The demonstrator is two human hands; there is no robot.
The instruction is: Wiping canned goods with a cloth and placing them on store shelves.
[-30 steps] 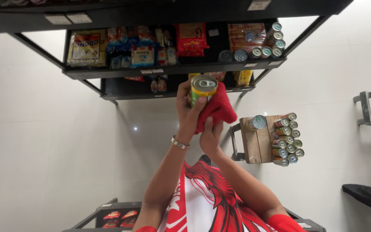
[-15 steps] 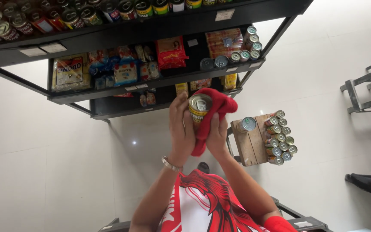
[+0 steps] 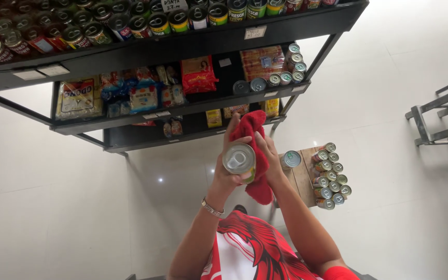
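Overhead, black shelving point(image 3: 182, 49), white floor point(image 3: 53, 207).

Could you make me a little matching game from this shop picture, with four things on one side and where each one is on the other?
Things:
1. can
2. red cloth
3. wooden stool
4. bracelet

Places:
A. on the left wrist
B. on the floor, with cans on it
C. in the left hand
D. in the right hand, against the can

Pairs: 1-C, 2-D, 3-B, 4-A

Red cloth point(image 3: 255, 155) hides right hand point(image 3: 268, 155) palm, can point(image 3: 239, 161) side.
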